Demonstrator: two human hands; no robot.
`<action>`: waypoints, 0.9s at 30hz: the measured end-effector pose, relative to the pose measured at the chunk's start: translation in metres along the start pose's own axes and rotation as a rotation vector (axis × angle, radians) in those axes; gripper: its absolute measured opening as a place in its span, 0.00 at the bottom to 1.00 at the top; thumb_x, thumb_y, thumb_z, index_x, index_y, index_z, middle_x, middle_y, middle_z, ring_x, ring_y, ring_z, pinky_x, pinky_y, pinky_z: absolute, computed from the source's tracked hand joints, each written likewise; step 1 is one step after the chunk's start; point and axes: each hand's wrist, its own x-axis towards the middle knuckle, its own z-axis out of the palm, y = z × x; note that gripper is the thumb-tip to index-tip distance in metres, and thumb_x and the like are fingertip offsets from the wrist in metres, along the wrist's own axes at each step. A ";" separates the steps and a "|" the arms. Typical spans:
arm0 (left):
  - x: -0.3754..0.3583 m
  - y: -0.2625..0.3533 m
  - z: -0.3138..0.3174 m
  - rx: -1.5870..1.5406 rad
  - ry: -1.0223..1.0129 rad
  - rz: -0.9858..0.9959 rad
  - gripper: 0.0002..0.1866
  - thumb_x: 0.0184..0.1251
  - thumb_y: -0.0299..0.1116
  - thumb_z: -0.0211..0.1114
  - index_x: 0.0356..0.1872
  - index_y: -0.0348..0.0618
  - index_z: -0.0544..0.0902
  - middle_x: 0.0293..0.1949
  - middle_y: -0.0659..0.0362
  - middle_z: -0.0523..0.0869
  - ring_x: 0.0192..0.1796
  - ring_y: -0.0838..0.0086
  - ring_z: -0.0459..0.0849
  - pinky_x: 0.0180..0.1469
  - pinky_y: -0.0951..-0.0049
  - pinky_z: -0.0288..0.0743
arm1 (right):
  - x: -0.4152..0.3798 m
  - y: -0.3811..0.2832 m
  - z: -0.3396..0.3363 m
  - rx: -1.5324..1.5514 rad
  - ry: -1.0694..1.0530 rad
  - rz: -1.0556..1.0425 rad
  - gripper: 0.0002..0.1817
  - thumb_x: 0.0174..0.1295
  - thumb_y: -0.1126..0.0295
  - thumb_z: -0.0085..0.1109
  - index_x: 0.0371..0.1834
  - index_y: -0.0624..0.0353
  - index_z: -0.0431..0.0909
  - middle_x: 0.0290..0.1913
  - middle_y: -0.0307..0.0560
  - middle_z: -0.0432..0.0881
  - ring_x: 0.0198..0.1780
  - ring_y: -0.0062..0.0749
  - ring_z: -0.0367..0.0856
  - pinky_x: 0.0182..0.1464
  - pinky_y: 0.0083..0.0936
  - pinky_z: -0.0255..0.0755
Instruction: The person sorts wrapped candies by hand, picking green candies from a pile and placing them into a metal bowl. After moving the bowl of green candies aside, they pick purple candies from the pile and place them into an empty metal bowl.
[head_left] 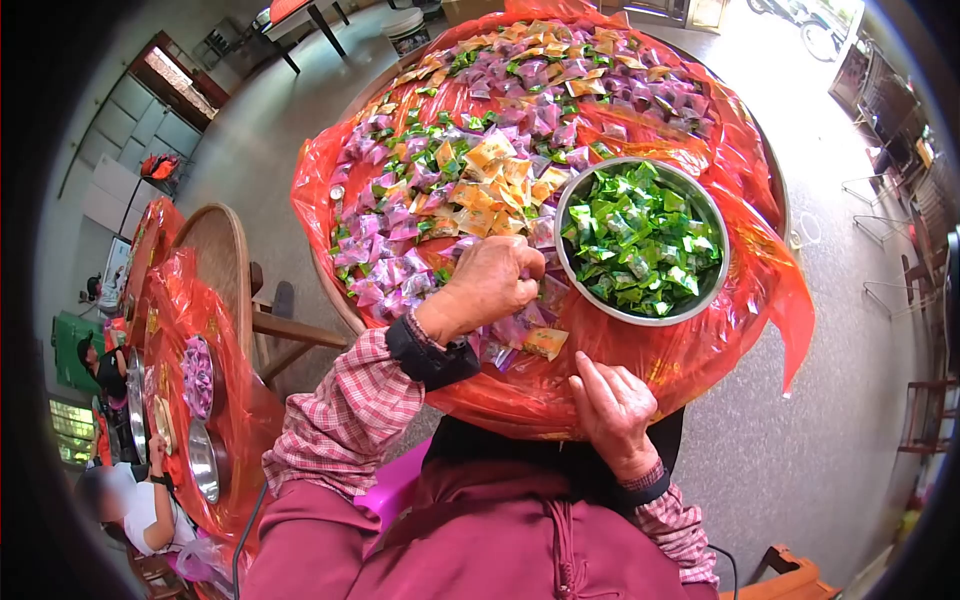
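Basically, it comes down to the lone packet [545, 343]: it lies on the red sheet [700, 352] between my two hands, near the table edge on my side. From my right hand [612, 408] it's leftward and slightly farther from me, just beside the fingertips, with what looks like a narrow gap. From my left hand [490, 285] it's toward me and a bit right. Right hand is nearer. Its long axis runs roughly crosswise, one end facing my right fingertips.

Right fingers: loosely bent, partly open, low over the sheet's near edge, nothing visible in them. Left fingers: curled in tight, tips bunched and turned toward the bowl [640, 321]; can't tell whether they pinch something, the knuckles hide it.

Yellow pile [492, 195] sits just past my left knuckles, on the far side, over pink packets [385, 225]. Bowl, full of green packets [645, 240], stands right of my left hand and beyond my right one, so left is closer to the pile.
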 end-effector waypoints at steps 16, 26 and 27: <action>0.055 0.049 -0.048 -0.807 0.063 0.136 0.07 0.72 0.27 0.67 0.45 0.34 0.87 0.35 0.65 0.86 0.35 0.84 0.81 0.39 0.80 0.76 | -0.001 -0.003 0.000 0.029 -0.009 0.048 0.17 0.60 0.78 0.71 0.52 0.68 0.85 0.36 0.51 0.87 0.32 0.41 0.86 0.36 0.32 0.79; -0.039 -0.048 -0.071 -0.407 0.005 -0.133 0.08 0.69 0.29 0.68 0.42 0.34 0.87 0.33 0.67 0.85 0.36 0.86 0.80 0.40 0.78 0.76 | -0.001 0.000 0.002 0.012 0.006 -0.001 0.19 0.58 0.77 0.73 0.53 0.69 0.84 0.37 0.48 0.87 0.32 0.37 0.85 0.34 0.30 0.79; -0.046 -0.048 -0.069 -0.347 -0.064 -0.245 0.09 0.65 0.29 0.70 0.42 0.33 0.87 0.33 0.62 0.87 0.36 0.80 0.83 0.42 0.73 0.77 | -0.001 0.001 0.002 0.010 0.007 -0.002 0.19 0.58 0.77 0.73 0.53 0.69 0.84 0.37 0.49 0.87 0.32 0.37 0.85 0.34 0.30 0.79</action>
